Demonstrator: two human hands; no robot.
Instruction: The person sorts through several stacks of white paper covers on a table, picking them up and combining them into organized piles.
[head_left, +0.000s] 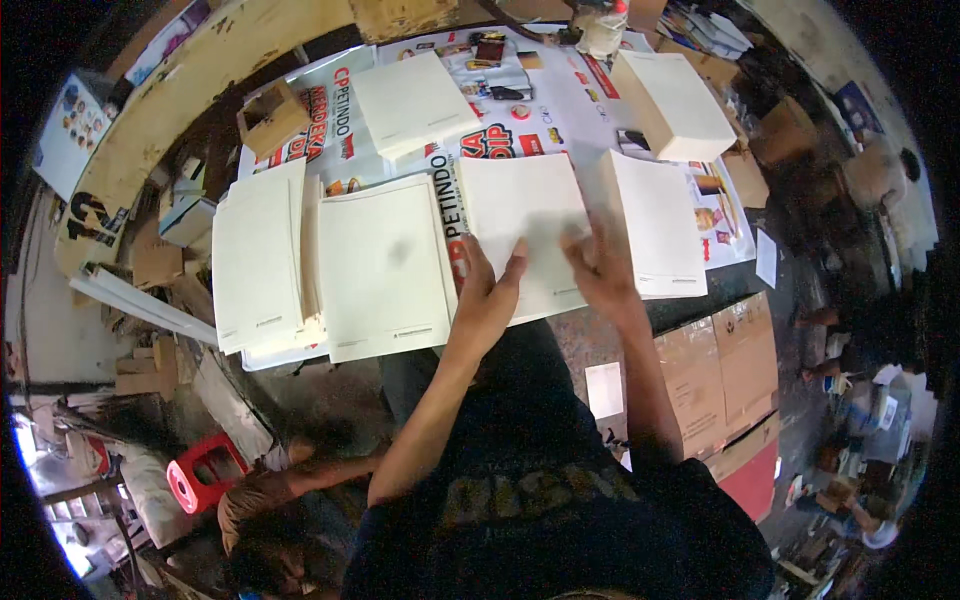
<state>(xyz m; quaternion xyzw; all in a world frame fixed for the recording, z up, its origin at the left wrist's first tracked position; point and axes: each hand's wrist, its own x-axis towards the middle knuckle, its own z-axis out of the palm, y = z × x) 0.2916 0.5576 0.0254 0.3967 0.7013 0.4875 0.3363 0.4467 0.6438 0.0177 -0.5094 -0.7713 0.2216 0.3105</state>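
A stack of cream paper sheets [525,200] lies in front of me between my two hands. My left hand [486,297] is at its left edge, with thumb and forefinger spread apart and nothing seen in them. Over the stack's right edge is my right hand [605,272], blurred by motion, its thumb and fingers apart. Left of these lie another paper stack [385,275] and, farther left, a taller, uneven stack [258,255]. To the right of my right hand stands a thick stack [657,225].
Two more paper stacks [415,100] [675,105] sit farther back on the printed banner [540,95] covering the table. Cardboard boxes [715,370] stand below the table at right. A red plastic stool [207,472] and another person's arm [320,477] are at lower left.
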